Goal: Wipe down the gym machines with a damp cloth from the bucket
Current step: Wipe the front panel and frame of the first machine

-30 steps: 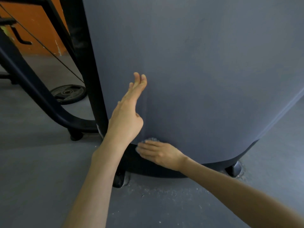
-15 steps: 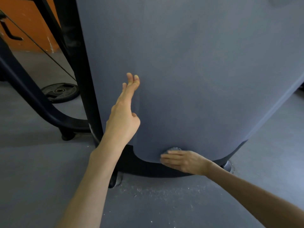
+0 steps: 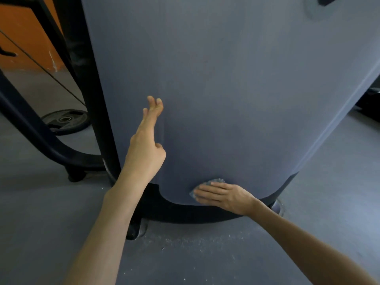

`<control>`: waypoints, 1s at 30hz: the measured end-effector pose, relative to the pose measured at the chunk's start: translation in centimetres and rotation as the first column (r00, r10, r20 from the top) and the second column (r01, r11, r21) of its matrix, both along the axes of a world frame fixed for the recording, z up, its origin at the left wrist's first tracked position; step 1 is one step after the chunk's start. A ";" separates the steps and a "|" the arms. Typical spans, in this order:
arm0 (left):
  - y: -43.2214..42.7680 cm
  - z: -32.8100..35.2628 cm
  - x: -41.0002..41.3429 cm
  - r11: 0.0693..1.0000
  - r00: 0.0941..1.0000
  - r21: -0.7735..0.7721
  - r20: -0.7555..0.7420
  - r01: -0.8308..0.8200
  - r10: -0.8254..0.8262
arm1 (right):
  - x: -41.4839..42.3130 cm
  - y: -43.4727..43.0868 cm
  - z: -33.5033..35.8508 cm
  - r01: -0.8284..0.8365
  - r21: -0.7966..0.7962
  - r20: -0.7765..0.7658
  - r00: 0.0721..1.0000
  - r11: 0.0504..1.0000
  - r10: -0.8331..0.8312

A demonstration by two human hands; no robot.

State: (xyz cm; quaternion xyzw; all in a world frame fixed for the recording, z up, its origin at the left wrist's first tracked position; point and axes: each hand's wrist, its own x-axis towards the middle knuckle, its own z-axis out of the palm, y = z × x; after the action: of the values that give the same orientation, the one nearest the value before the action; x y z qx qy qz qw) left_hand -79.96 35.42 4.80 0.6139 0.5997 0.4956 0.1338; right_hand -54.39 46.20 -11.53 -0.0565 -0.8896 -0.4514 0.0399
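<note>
The wiping step is in hand: a small grey-blue cloth (image 3: 207, 187) is pressed flat against the lower edge of the machine's large grey-blue panel (image 3: 236, 89) by the right hand (image 3: 223, 195), whose fingers are extended over it, so that only the cloth's upper and left margins show. The left hand (image 3: 147, 145) is held released, fingers straight and pointing upward, edge-on to the panel; whether its fingertips are touching the surface or only near it cannot be told from this angle. Below the panel the dark base (image 3: 195, 212) of the machine is seen resting on the grey floor (image 3: 51, 212), where pale dust is scattered near the foot. A weight plate (image 3: 65, 120) lies on the floor behind the black frame (image 3: 88, 79). No bucket is in view. Judged from the cloth's low position, the bottom strip is being covered; the next stroke would probably be carried along the curved lower rim or onto the dark base, with flat pressure kept so the cloth is not bunched.
</note>
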 end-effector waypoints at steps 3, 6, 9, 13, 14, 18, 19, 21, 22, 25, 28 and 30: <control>0.0 0.1 0.1 1.000 1.000 0.004 0.002 -0.007 0.007 | 0.0 0.0 1.9 -0.053 -0.007 0.052 0.997 0.999 0.053; -0.1 0.0 0.1 1.000 1.000 0.006 -0.014 -0.015 0.016 | -1.5 0.4 8.0 -0.151 -0.076 -0.184 0.974 0.986 0.135; -0.2 0.2 0.4 0.997 0.995 -0.023 -0.070 -0.075 0.074 | -1.6 0.6 15.1 -0.131 -0.016 -0.537 0.837 0.991 0.102; -0.6 0.7 0.7 0.988 0.980 -0.042 -0.140 -0.150 0.143 | -1.0 0.9 19.4 -0.080 0.065 -0.674 0.731 0.995 0.103; -0.7 0.8 0.7 0.987 0.977 -0.040 -0.152 -0.155 0.147 | -1.0 0.9 19.8 -0.072 0.066 -0.656 0.748 0.995 0.097; -1.3 2.1 0.3 0.979 0.955 -0.061 -0.242 -0.193 0.173 | -1.6 0.4 22.8 -0.063 0.083 -0.639 0.763 0.995 0.102; -1.4 2.9 0.1 0.977 0.948 -0.063 -0.261 -0.204 0.181 | -2.0 0.3 23.8 -0.060 0.093 -0.650 0.753 0.994 0.106; -1.8 4.7 -0.1 0.966 0.927 -0.047 -0.296 -0.253 0.228 | -2.8 0.1 25.9 -0.056 0.110 -0.662 0.741 0.992 0.115; -1.9 5.7 -0.1 0.958 0.912 -0.017 -0.312 -0.285 0.266 | -3.2 0.0 26.9 -0.054 0.113 -0.663 0.740 0.992 0.116; -1.8 8.5 -0.2 0.940 0.881 0.205 -0.339 -0.274 0.331 | -4.0 -0.3 30.4 -0.052 0.134 -0.643 0.756 0.990 0.127; -0.7 13.1 -0.5 0.910 0.862 0.381 -0.394 -0.163 0.320 | -4.4 -0.4 35.4 -0.067 0.177 -0.574 0.804 0.982 0.158; 0.1 17.5 -0.7 0.880 0.843 0.459 -0.420 -0.124 0.337 | -4.8 -0.4 39.4 -0.076 0.189 -0.553 0.815 0.979 0.170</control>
State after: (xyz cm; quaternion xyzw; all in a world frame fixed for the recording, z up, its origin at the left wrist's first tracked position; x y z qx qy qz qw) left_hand -80.68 35.49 22.31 0.6542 0.5657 0.4528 -0.2168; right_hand -59.23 45.76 27.89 -0.1267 -0.8007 -0.4796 0.3358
